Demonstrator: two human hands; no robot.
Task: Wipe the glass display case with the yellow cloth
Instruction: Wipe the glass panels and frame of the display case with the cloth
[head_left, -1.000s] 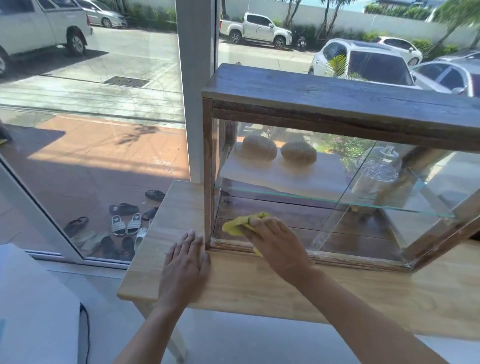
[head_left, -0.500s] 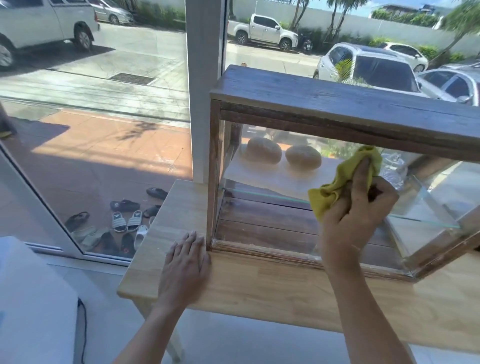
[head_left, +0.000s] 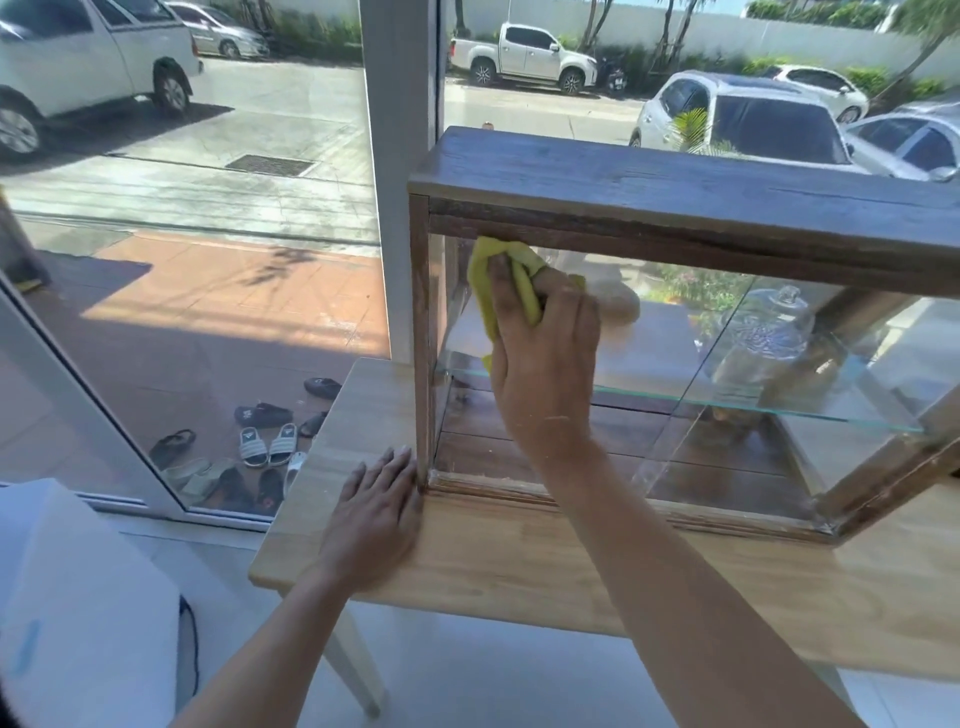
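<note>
We're mid-wipe: right hand (head_left: 545, 358) bunches the yellow cloth (head_left: 501, 283) against the glass display case (head_left: 675, 332), upper left pane. Left hand (head_left: 376, 512) lies flat on the bench (head_left: 519, 571). Next, probably sweep rightward.

No legible text, label, brand, number or sign is showing in the head view. The striped slide sandals (head_left: 268, 445) outside the window are displaying a pattern only, with no readable mark. The white pickup truck (head_left: 524, 54) and the parked cars are presenting no readable plates or lettering at this resolution.
</note>
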